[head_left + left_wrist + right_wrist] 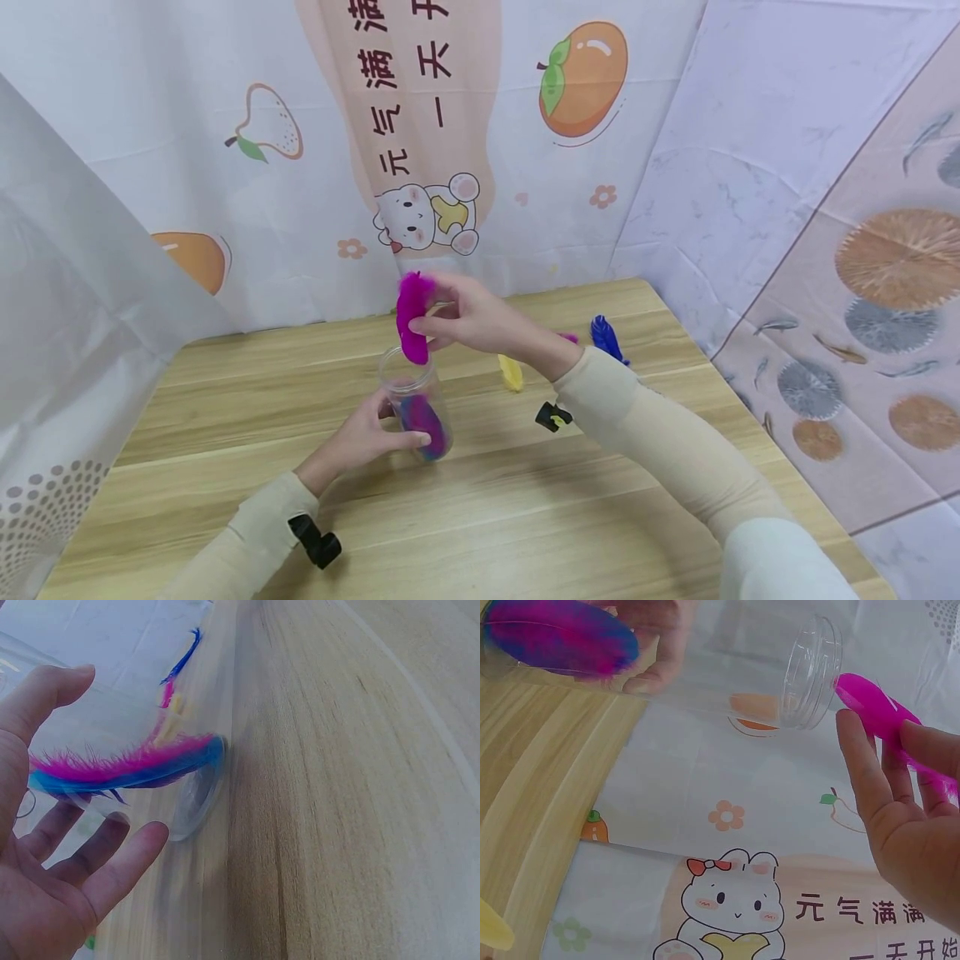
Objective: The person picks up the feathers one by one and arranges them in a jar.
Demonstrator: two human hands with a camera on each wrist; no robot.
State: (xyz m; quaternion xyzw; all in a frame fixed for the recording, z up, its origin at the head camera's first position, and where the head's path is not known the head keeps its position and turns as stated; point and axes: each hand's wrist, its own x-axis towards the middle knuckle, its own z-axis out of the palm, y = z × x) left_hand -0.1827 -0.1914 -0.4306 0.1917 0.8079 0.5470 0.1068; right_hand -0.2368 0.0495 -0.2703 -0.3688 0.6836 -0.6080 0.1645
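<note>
Two bare hands work over a wooden table with light brown grain (465, 533), and each one is occupied. Nearest to the person are two beige sleeves (258, 529), each with a small black clip (315, 542) near the wrist. The left hand (363, 439) is bent around a tall, clear, cylindrical jar (429, 390), with its thumb on the near side and its fingers around the other side, in a rather loose grip. The jar stands on the table with its ridged round mouth upward. Inside it, soft feathers of magenta and blue (426, 423) lean along the wall.

The right hand (476, 317) is above the mouth of the jar. Its thumb and fingers pinch a bright magenta, long and fluffy feather (412, 321), which is held almost vertical. The lower tip of this feather is just at the rim; I cannot tell if it has passed inside.

Farther along the table, beyond the jar, lie a pale yellow feather (512, 372), a small piece of magenta (570, 338), partly hidden by the right wrist, and a dark blue feather (606, 337). Behind everything hangs a white cloth printed with fruits (540, 225).
</note>
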